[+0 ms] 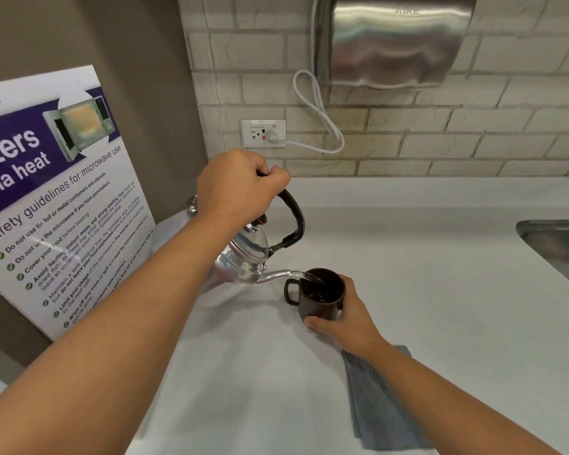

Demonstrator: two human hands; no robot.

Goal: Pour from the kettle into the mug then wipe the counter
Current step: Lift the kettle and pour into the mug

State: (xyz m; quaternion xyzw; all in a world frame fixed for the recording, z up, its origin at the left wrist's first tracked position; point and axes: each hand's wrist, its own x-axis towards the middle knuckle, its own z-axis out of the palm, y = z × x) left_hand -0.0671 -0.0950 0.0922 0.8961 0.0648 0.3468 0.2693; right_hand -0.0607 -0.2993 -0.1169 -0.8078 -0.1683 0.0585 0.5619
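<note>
A shiny metal kettle (240,267) with a black handle is tilted to the right above the white counter (440,290). My left hand (237,185) grips the top of its handle. Water streams from the spout into a dark brown mug (319,302) that stands on the counter. My right hand (345,315) wraps around the mug's right side; the mug's handle points left. A folded grey cloth (381,402) lies flat on the counter, partly under my right forearm.
A steel sink (559,247) is set into the counter at the right edge. A microwave safety poster (56,198) leans on the left wall. Above the brick backsplash hang a metal dispenser (391,37), a wall outlet (263,133) and a white cable.
</note>
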